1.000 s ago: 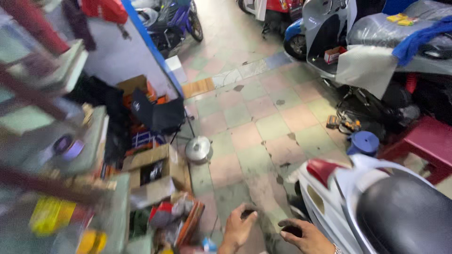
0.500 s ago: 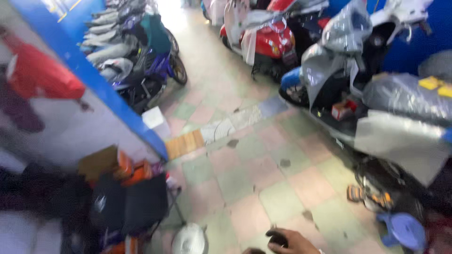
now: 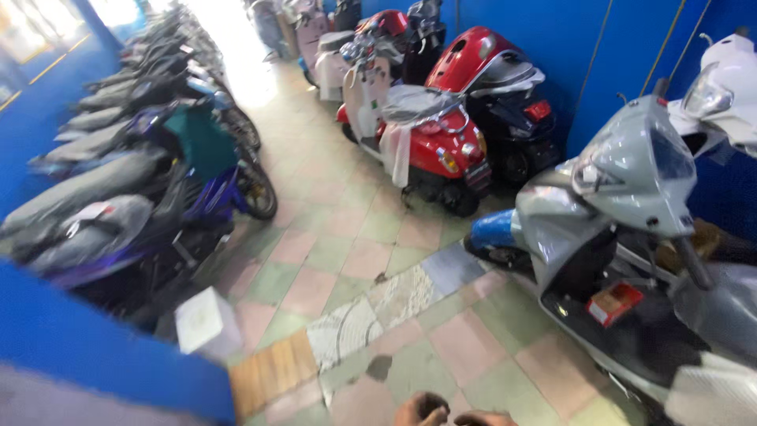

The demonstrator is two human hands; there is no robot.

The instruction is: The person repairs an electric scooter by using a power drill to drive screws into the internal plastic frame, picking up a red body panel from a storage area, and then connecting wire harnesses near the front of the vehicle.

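Hands are slipping lower than a second ago: left hand (image 3: 420, 410) and right hand (image 3: 482, 418) barely showing above checkered tile floor (image 3: 347, 237); fingers' state unclear.

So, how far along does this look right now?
Done: nothing finished shows; the grey scooter stands parked with a small red box on its footboard. In hand: only the tops of the left hand and right hand show at the bottom edge; any hold is hidden. Remaining: cannot tell from this view.
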